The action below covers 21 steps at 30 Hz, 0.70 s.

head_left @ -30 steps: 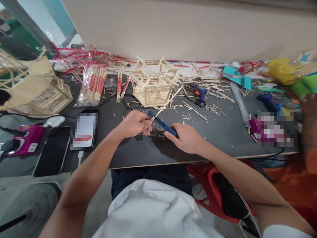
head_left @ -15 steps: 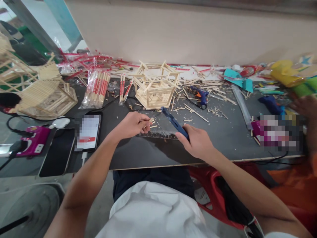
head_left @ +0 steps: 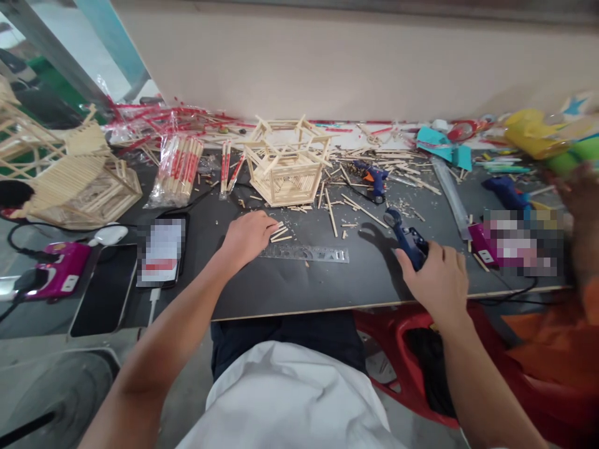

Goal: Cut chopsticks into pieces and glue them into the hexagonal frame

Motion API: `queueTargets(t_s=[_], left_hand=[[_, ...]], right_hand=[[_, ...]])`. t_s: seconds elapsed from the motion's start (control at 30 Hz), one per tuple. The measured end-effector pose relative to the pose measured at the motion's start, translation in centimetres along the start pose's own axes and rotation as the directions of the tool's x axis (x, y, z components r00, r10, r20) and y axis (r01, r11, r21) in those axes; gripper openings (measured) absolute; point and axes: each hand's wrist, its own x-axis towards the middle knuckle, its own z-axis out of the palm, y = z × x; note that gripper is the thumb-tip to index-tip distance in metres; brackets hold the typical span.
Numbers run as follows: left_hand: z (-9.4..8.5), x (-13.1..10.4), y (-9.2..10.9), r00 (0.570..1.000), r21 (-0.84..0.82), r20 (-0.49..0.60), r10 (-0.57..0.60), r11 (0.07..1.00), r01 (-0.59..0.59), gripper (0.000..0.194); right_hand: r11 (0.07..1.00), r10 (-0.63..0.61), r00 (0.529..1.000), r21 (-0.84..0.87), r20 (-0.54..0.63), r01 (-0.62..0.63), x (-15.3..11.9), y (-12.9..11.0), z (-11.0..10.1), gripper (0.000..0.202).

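My left hand (head_left: pixel 251 234) is on the table beside several short cut sticks (head_left: pixel 281 236), its fingers drawn together; what they hold, if anything, is hidden. A clear ruler (head_left: pixel 309 252) lies flat just right of it. My right hand (head_left: pixel 437 274) is closed around a dark blue cutter tool (head_left: pixel 410 243), above the table to the right of the ruler. Behind my hands stands a wooden stick frame (head_left: pixel 290 165) with open sides.
A blue glue gun (head_left: pixel 375 179) and scattered sticks lie behind. Packed chopsticks (head_left: pixel 178 168), a lit phone (head_left: pixel 163 252), a dark phone (head_left: pixel 103 290) and a purple power strip (head_left: pixel 63 268) are left. Another person's hand (head_left: pixel 584 193) is far right.
My right hand has moved right with the blue tool, away from my left hand. My left hand has lowered to the sticks, and more of the ruler shows.
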Motion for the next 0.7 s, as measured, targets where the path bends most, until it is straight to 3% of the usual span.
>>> queueTargets(t_s=[0.2, 0.37, 0.53, 0.6, 0.7], left_hand=[[0.2, 0.3, -0.4, 1.000, -0.076, -0.011, 0.009, 0.997, -0.010, 0.034], [0.1, 0.5, -0.7, 0.998, -0.189, 0.017, 0.059, 0.980, -0.055, 0.035], [0.3, 0.8, -1.1, 0.999, -0.241, -0.004, 0.044, 0.970, -0.044, 0.035], [0.6, 1.0, -1.3, 0.999, -0.261, -0.026, 0.038, 0.964, -0.044, 0.035], [0.9, 1.1, -1.4, 0.996, -0.293, -0.090, 0.023, 0.955, -0.049, 0.034]], right_hand=[[0.999, 0.038, 0.996, -0.031, 0.077, -0.036, 0.0, 0.5, 0.7, 0.071], [0.999, 0.007, 0.988, -0.045, 0.157, 0.000, 0.8, -0.7, -0.4, 0.073], [0.966, -0.206, 0.968, 0.188, 0.143, 0.177, 4.1, -4.9, -2.6, 0.047], [0.924, -0.278, 0.938, 0.326, 0.205, 0.202, 6.2, -7.3, -3.1, 0.039], [0.914, -0.289, 0.883, 0.380, 0.371, 0.140, 9.3, -10.6, -2.7, 0.033]])
